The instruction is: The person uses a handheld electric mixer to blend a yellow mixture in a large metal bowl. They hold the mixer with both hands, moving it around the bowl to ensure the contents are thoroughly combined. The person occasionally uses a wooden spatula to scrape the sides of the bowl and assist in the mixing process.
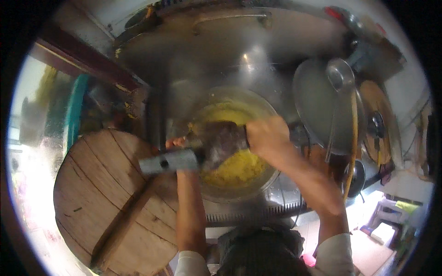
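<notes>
A large round metal pot [271, 181] holds a yellow, mushy mass [241, 170]. Across its top lies a blurred dark tool [221, 140] with a flat grey end [168, 161] that has a round hole in it. My right hand [269, 138] is closed round the tool's right end, above the pot. At the pot's left side, my left hand [176, 143] shows only its curled fingertips, which appear to grip the tool from beneath. The grey end covers the rest of that hand. The tool's exact kind and lower part cannot be made out.
A round wooden lid [92, 184] with a crossbar handle [122, 223] lies at the left, close to my left forearm. To the right, a large metal pan or lid [313, 106], a long-handled ladle [340, 76] and a round wooden board [375, 115] stand against the wall. A metal backsplash [276, 39] rises behind.
</notes>
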`<state>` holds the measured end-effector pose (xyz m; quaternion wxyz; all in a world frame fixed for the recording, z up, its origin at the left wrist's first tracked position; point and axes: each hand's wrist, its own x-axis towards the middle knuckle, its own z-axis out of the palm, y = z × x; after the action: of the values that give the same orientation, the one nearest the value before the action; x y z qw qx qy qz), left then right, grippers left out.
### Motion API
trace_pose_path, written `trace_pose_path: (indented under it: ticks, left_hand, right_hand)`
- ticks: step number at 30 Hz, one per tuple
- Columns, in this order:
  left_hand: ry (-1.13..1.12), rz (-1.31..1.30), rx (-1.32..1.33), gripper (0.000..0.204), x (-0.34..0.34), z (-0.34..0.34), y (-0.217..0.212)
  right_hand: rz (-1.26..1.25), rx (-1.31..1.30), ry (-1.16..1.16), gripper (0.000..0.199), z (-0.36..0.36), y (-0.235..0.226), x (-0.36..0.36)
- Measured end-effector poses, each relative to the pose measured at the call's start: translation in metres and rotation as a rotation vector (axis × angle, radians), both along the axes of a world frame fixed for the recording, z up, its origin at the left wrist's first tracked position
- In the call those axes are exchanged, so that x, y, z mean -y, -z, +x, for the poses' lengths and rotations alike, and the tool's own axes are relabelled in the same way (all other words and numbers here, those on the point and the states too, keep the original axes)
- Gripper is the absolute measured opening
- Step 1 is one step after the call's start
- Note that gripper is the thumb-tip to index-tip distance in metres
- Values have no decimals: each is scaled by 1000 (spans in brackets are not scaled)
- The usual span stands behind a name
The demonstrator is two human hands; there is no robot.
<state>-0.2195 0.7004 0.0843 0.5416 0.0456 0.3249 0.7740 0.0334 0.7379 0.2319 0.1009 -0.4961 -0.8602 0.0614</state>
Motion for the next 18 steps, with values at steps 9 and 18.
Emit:
trace_pose_path:
  ticks: [9, 18]
  left_hand:
    - [-199, -393, -96, 17, -37, 55, -56]
    - [-252, -613, -251, 28, -18, 88, -79]
  right_hand:
    - [-351, 536, 23, 24, 5, -36, -66]
    - [-339, 358, 86, 32, 54, -21, -16]
